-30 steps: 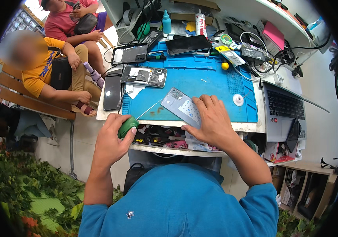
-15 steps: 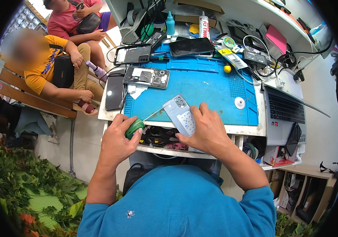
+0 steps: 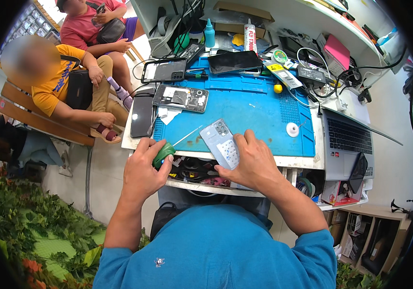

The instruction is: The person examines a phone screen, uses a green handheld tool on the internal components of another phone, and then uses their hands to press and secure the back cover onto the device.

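Note:
In my left hand is a tool with a rounded green handle and a thin metal shaft, which looks like a screwdriver. Its shaft points up and right, and the tip lies close beside the upper left corner of a silver-blue phone back cover. I cannot tell whether tip and cover touch. My right hand grips the cover by its right and lower edges, thumb below and fingers along the side. The cover is tilted over the front edge of the blue repair mat, camera lenses at the top.
An opened phone with bare insides lies on the mat's left part, beside a dark phone. Farther back are a phone frame and a black phone. A laptop stands right; an open drawer is below. Two people sit at left.
The screwdriver's tip has shifted slightly up, off the edge of the cover. Both hands keep nearly the same place and grip.

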`<act>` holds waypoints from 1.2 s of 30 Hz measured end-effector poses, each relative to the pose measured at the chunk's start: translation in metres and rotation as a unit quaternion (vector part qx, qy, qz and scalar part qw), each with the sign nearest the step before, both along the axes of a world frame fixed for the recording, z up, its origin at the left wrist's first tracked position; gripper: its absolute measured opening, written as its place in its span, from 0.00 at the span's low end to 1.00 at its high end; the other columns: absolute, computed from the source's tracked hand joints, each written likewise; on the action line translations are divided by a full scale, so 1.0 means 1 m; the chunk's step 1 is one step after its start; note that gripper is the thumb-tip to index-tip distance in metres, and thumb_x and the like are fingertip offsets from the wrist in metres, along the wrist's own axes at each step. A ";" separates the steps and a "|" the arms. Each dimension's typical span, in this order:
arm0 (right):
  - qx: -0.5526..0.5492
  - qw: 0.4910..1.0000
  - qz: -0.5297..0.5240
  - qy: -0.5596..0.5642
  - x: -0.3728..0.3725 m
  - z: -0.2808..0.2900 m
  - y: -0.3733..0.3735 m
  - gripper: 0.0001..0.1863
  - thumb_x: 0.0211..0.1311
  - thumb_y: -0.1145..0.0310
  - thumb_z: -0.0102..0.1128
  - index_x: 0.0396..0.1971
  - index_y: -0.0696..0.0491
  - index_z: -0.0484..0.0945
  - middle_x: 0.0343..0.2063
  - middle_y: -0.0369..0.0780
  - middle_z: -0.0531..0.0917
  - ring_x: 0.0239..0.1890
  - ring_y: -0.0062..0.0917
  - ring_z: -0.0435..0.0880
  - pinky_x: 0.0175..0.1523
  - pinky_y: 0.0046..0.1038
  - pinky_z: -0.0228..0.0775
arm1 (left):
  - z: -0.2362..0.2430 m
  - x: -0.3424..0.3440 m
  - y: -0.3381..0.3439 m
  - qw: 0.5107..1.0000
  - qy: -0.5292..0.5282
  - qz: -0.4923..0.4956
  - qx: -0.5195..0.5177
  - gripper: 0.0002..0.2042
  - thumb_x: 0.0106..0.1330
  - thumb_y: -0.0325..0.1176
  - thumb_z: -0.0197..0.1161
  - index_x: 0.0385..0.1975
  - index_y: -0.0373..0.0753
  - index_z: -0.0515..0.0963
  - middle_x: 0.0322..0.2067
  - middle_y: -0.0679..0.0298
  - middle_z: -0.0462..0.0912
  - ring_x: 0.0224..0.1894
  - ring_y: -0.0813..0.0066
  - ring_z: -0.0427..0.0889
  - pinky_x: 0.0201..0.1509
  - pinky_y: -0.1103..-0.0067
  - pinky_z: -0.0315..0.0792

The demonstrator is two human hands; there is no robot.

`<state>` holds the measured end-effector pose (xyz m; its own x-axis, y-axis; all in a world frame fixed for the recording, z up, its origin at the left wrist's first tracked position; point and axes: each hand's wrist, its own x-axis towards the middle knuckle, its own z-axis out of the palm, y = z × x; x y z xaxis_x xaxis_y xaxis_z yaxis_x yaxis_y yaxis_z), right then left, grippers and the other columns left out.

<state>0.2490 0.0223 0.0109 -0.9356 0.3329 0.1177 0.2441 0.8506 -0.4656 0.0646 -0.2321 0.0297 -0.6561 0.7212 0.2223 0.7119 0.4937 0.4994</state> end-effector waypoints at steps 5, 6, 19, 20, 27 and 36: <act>-0.003 1.000 0.002 -0.004 0.000 0.000 0.001 0.43 0.54 0.46 0.91 0.53 0.69 0.83 0.47 0.55 0.83 0.41 0.54 0.91 0.52 0.50 0.86 | 0.002 0.002 0.002 0.999 -0.012 -0.010 -0.030 0.20 0.71 0.34 0.79 0.59 0.33 0.92 0.50 0.52 0.88 0.46 0.50 0.92 0.51 0.63 0.87; -0.004 1.000 0.003 -0.005 0.001 0.000 0.000 0.43 0.54 0.46 0.91 0.54 0.69 0.83 0.47 0.55 0.83 0.42 0.54 0.91 0.52 0.50 0.86 | 0.001 0.001 0.003 0.999 -0.004 -0.012 -0.030 0.20 0.71 0.35 0.79 0.59 0.33 0.92 0.51 0.53 0.88 0.46 0.50 0.93 0.51 0.63 0.87; -0.004 1.000 0.003 -0.019 0.001 0.002 0.001 0.45 0.55 0.45 0.91 0.56 0.71 0.83 0.48 0.55 0.83 0.43 0.54 0.91 0.53 0.50 0.86 | -0.001 -0.004 0.014 0.999 0.025 -0.014 -0.026 0.20 0.71 0.37 0.80 0.59 0.35 0.92 0.51 0.53 0.89 0.46 0.49 0.94 0.50 0.62 0.88; -0.003 1.000 0.003 -0.018 0.001 0.002 0.002 0.45 0.55 0.45 0.91 0.56 0.71 0.83 0.48 0.55 0.83 0.43 0.54 0.91 0.53 0.50 0.86 | -0.001 -0.003 0.015 1.000 0.017 -0.018 -0.020 0.20 0.71 0.37 0.80 0.59 0.35 0.92 0.51 0.53 0.89 0.46 0.48 0.94 0.51 0.62 0.88; -0.011 1.000 0.003 -0.010 0.001 0.001 0.000 0.43 0.55 0.46 0.91 0.53 0.70 0.83 0.48 0.55 0.82 0.43 0.55 0.91 0.53 0.51 0.86 | -0.006 -0.008 0.017 1.000 0.026 -0.004 -0.004 0.20 0.71 0.37 0.80 0.59 0.35 0.92 0.50 0.54 0.89 0.46 0.49 0.93 0.52 0.61 0.87; -0.010 1.000 0.003 -0.008 0.001 0.001 0.001 0.43 0.55 0.46 0.91 0.52 0.70 0.83 0.47 0.55 0.83 0.43 0.54 0.91 0.52 0.50 0.86 | -0.005 -0.009 0.020 1.000 0.014 -0.022 0.003 0.20 0.71 0.37 0.79 0.59 0.34 0.92 0.49 0.53 0.88 0.46 0.50 0.93 0.51 0.63 0.87</act>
